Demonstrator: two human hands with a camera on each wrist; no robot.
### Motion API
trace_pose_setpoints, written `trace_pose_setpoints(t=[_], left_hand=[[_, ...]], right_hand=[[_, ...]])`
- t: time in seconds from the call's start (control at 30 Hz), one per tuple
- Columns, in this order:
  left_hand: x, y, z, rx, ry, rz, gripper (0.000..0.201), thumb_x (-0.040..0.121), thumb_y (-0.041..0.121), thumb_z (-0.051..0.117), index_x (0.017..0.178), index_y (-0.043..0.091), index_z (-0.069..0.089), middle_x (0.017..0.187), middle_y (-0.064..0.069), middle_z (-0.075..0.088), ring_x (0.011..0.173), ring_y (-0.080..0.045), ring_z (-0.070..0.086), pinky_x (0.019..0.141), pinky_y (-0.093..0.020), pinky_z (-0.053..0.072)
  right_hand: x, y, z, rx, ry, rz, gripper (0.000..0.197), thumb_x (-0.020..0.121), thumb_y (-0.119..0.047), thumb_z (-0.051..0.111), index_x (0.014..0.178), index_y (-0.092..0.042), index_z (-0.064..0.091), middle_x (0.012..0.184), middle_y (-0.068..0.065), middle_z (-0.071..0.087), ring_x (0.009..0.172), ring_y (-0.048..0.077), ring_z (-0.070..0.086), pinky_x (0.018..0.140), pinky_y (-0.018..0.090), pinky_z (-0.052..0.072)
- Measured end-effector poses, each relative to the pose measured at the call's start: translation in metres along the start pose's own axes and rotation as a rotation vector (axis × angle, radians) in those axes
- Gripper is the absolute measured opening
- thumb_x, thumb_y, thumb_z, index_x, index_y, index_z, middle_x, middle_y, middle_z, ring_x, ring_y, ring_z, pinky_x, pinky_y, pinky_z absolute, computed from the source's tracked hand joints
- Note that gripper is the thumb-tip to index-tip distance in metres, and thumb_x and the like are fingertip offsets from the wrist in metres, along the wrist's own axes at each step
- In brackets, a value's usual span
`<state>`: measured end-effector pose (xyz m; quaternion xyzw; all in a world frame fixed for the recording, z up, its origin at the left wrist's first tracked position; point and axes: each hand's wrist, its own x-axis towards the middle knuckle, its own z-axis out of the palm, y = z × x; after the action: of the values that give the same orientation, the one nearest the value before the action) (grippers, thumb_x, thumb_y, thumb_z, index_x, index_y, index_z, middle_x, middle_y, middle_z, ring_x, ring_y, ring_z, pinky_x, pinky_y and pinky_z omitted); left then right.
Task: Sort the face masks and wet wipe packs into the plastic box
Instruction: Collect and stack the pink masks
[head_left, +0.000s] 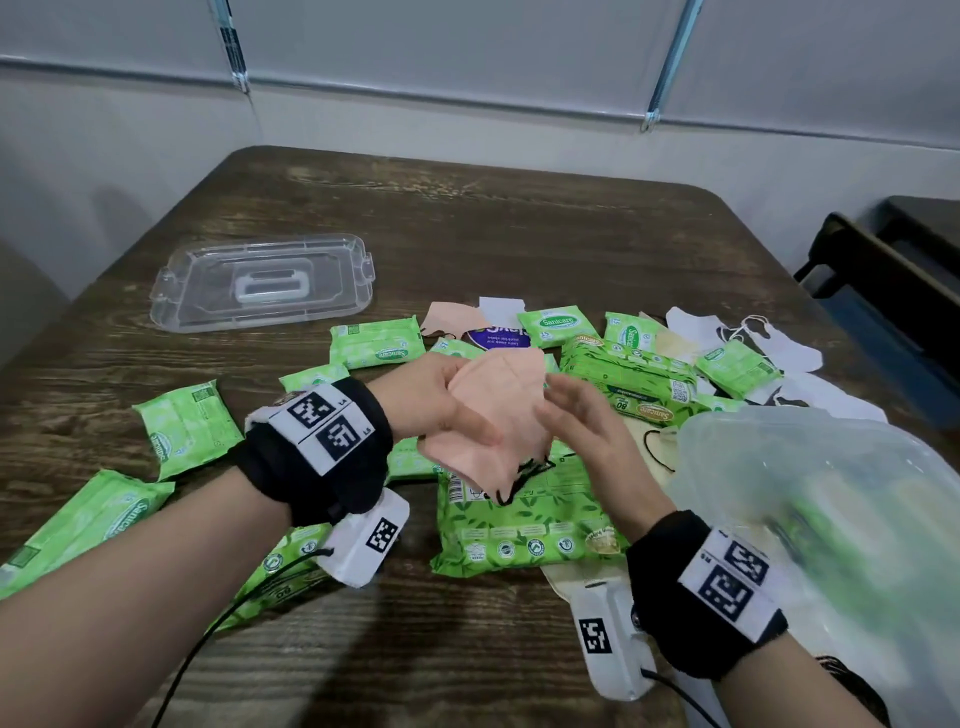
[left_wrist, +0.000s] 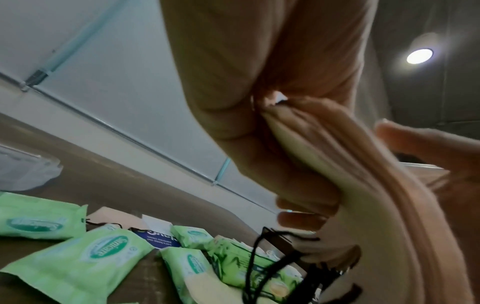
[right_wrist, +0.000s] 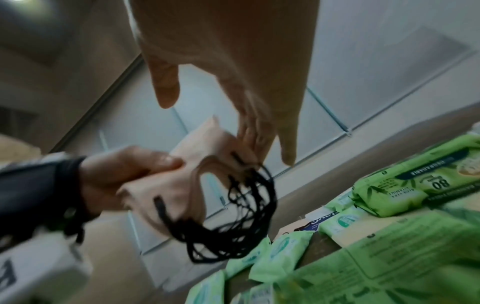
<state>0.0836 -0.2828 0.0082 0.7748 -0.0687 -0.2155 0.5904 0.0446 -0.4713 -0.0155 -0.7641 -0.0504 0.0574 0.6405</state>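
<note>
My left hand (head_left: 441, 405) grips a stack of peach face masks (head_left: 501, 410) above the table, thumb on top; black ear loops (head_left: 514, 486) hang from it. In the left wrist view the masks (left_wrist: 350, 185) fan out from my fingers (left_wrist: 259, 133). My right hand (head_left: 576, 415) is open beside the stack, with straight fingers (right_wrist: 262, 127) at its edge and the thumb apart. The clear plastic box (head_left: 810, 493) stands blurred at the near right with green packs inside. Green wet wipe packs lie scattered: a large one (head_left: 524, 519) under my hands, another (head_left: 628, 384) behind, and small ones (head_left: 376, 343).
The box's clear lid (head_left: 260, 283) lies at the far left of the wooden table (head_left: 519, 234). White masks (head_left: 769, 343) and beige masks (head_left: 652, 441) lie to the right. A dark blue wipe pack (head_left: 498, 338) sits among the pile. A dark chair (head_left: 893, 280) stands off the table's right edge.
</note>
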Motion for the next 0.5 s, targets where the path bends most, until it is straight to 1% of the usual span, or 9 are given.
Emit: trace_pose_setpoints(t=[0.03,0.1,0.2,0.27,0.3,0.33,0.37,0.43,0.5], left_hand=[[0.000,0.001,0.004,0.028,-0.023,0.010,0.034,0.057,0.002,0.083,0.084,0.014,0.066,0.081,-0.004,0.071,0.075,-0.020,0.066,0.073,-0.034,0.054],[-0.001,0.002,0.013,0.092,-0.057,0.022,0.034,0.059,0.001,0.082,0.084,0.017,0.066,0.082,-0.002,0.071,0.075,-0.017,0.066,0.076,-0.034,0.054],[-0.003,0.004,0.023,0.105,-0.075,0.032,0.041,0.061,0.002,0.083,0.094,0.017,0.065,0.088,0.000,0.071,0.081,-0.014,0.067,0.080,-0.032,0.055],[-0.004,0.005,0.022,0.161,-0.081,0.043,0.071,0.050,0.017,0.089,0.113,0.017,0.056,0.103,0.001,0.068,0.096,-0.015,0.065,0.087,-0.034,0.054],[-0.005,0.005,0.019,0.211,-0.098,0.044,0.085,0.046,0.021,0.091,0.120,0.018,0.049,0.108,0.002,0.065,0.102,-0.015,0.062,0.089,-0.033,0.053],[-0.005,0.006,0.016,0.256,-0.128,0.040,0.094,0.045,0.018,0.092,0.125,0.019,0.042,0.110,0.004,0.062,0.104,-0.014,0.060,0.090,-0.030,0.052],[-0.006,0.007,0.014,0.312,-0.161,0.036,0.100,0.048,0.012,0.092,0.130,0.020,0.035,0.111,0.006,0.059,0.105,-0.013,0.058,0.089,-0.027,0.050],[-0.005,0.006,0.015,0.489,-0.169,0.043,0.106,0.053,0.009,0.089,0.135,0.021,0.023,0.108,0.005,0.058,0.101,-0.015,0.057,0.082,-0.025,0.049],[-0.001,0.002,0.021,0.643,-0.115,0.061,0.098,0.058,0.007,0.084,0.134,0.018,0.023,0.101,-0.002,0.059,0.090,-0.020,0.059,0.069,-0.029,0.049]], right_hand=[[-0.002,0.000,0.006,-0.061,-0.059,-0.004,0.064,0.071,-0.060,0.058,0.124,-0.022,0.053,0.118,-0.009,0.063,0.109,0.006,0.059,0.093,0.029,0.047],[-0.004,0.004,0.013,-0.157,-0.072,-0.016,0.052,0.082,-0.058,0.055,0.117,-0.020,0.056,0.109,-0.005,0.068,0.101,0.011,0.064,0.090,0.037,0.051],[-0.001,0.005,0.011,-0.204,0.010,-0.045,0.055,0.082,-0.061,0.051,0.104,-0.012,0.060,0.096,0.011,0.068,0.089,0.024,0.065,0.083,0.048,0.052],[0.001,0.004,0.007,-0.211,0.088,-0.042,0.057,0.084,-0.057,0.050,0.097,-0.002,0.059,0.090,0.022,0.064,0.076,0.024,0.060,0.074,0.041,0.050],[0.002,0.004,0.005,-0.196,0.135,-0.041,0.050,0.089,-0.048,0.051,0.095,0.000,0.058,0.088,0.021,0.064,0.075,0.021,0.058,0.070,0.036,0.047],[0.003,0.005,0.002,-0.173,0.174,-0.034,0.039,0.093,-0.040,0.052,0.094,-0.001,0.059,0.086,0.016,0.065,0.076,0.017,0.058,0.069,0.034,0.046],[0.005,0.005,0.000,-0.152,0.204,-0.025,0.031,0.095,-0.034,0.052,0.093,-0.004,0.060,0.086,0.012,0.066,0.076,0.015,0.059,0.069,0.032,0.046],[0.006,0.006,-0.001,-0.144,0.212,0.006,0.030,0.094,-0.033,0.054,0.095,-0.005,0.061,0.088,0.014,0.067,0.076,0.015,0.059,0.070,0.032,0.046],[0.007,0.007,0.002,-0.130,0.155,0.056,0.029,0.093,-0.034,0.055,0.105,-0.008,0.060,0.097,0.009,0.069,0.086,0.015,0.063,0.076,0.033,0.049]])
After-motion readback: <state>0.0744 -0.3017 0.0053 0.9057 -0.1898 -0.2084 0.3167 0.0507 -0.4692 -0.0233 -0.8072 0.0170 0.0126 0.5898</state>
